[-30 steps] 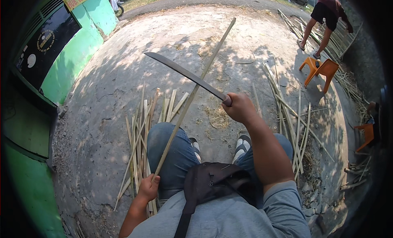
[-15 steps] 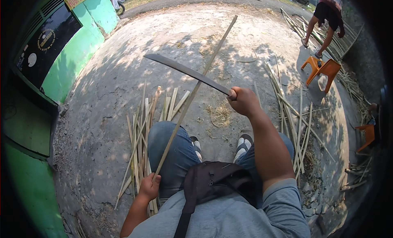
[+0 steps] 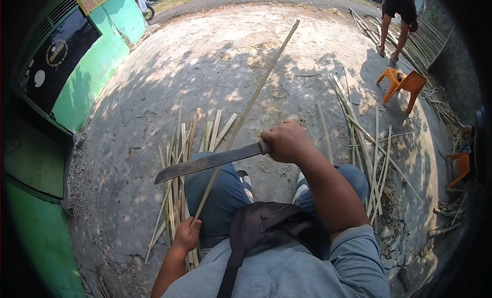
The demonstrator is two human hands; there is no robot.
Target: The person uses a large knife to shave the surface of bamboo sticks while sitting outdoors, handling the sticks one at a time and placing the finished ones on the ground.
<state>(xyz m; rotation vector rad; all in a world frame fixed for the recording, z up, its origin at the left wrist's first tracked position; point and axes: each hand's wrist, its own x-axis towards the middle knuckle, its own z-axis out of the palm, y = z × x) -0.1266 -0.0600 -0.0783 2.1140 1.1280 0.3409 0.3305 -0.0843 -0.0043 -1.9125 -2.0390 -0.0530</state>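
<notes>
My right hand [image 3: 290, 141] is closed round the handle of a machete [image 3: 210, 162], its broad dark blade pointing left above my left thigh. Near my left hip, my left hand [image 3: 187, 235] grips the lower end of a long thin bamboo strip [image 3: 260, 85]. That strip slants up and away to the right, and the blade crosses over it near my left knee. Whether blade and strip touch, I cannot tell. Beside my left leg lies a bundle of split bamboo strips [image 3: 171, 205], partly hidden by the blade and my leg.
More bamboo strips [image 3: 376, 159] lie on the concrete ground to my right. Beyond them stands an orange plastic chair [image 3: 410, 86]. Another person [image 3: 397, 21] bends over a long pile of bamboo at the far right. A green wall [image 3: 97, 67] runs along the left.
The machete has come down along the strip toward me, its tip swinging lower. My left hand stays nearly still on the strip. The person at the far right has shifted slightly.
</notes>
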